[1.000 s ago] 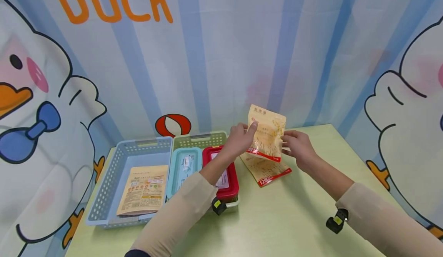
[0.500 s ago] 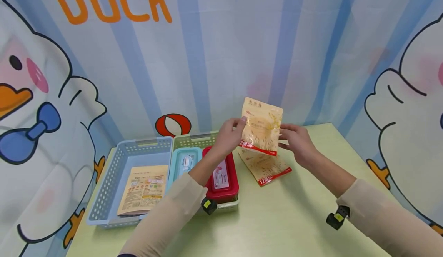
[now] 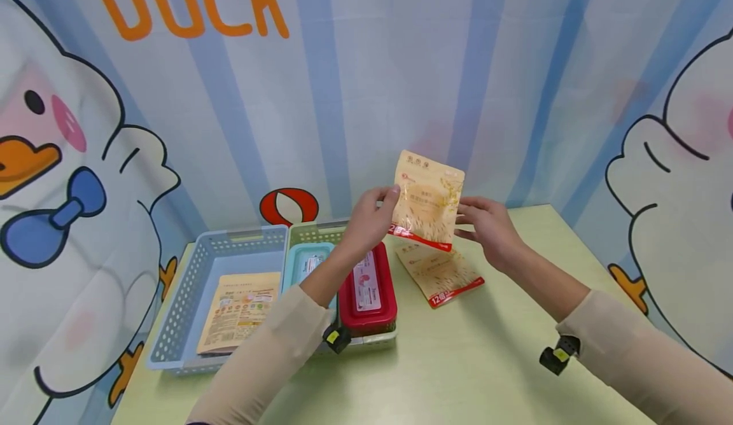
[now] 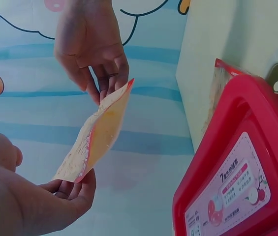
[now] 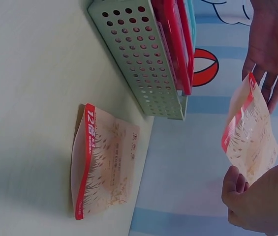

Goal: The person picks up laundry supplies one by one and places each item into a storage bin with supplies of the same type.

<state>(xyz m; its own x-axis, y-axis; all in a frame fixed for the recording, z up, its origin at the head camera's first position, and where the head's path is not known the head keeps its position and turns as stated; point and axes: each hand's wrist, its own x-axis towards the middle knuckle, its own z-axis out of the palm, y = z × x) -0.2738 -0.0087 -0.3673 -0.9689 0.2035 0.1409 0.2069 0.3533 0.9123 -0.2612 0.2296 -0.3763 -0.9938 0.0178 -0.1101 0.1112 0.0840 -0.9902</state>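
A beige pouch (image 3: 426,199) with a red bottom band is held up above the table. My left hand (image 3: 366,224) grips its left edge, thumb on the printed front and fingers behind. My right hand (image 3: 495,231) touches the opposite edge with loosely extended fingers; in the left wrist view those right-hand fingers (image 4: 110,78) reach down against the pouch's upper end. Below it, a matching pouch (image 3: 438,275) lies on the table, its upper part overlapped by the raised one.
At left, a blue basket (image 3: 172,323) contains a beige pouch (image 3: 237,313), back side up. Beside it, a green basket (image 3: 369,341) holds a teal-lidded box (image 3: 299,261) and a red-lidded box (image 3: 369,320). A printed duck curtain (image 3: 395,62) hangs behind the table (image 3: 458,368).
The raised pouch has moved up and slightly left, lifting farther off the one on the table. Both hands have moved with it.
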